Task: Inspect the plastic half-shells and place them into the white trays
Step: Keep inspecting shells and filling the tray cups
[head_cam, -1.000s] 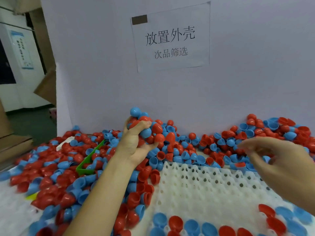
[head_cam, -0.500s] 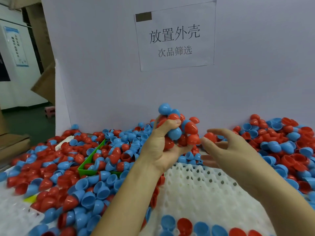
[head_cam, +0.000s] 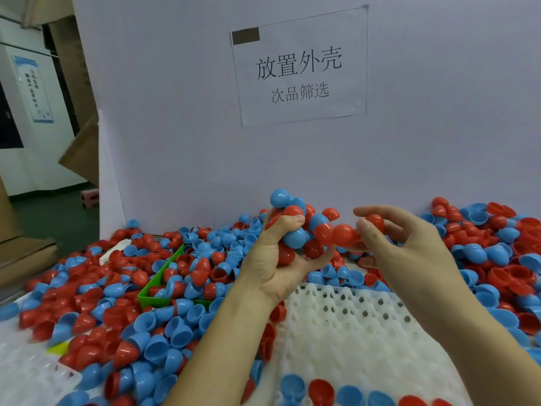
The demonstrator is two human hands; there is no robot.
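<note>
There's a single view here, a wide-angle camera worn on the person's head, looking forward and down from close range. It faces a pale upright board with a printed paper sign (head_cam: 298,67), with the white dimpled plastic tray (head_cam: 351,326) right beneath it. Both forearms enter from the bottom edge.

Loose half-shells (head_cam: 87,300) cover the counter's left and right sides; a tray (head_cam: 351,332) lies between them, a bin (head_cam: 146,297) to its left.
</note>
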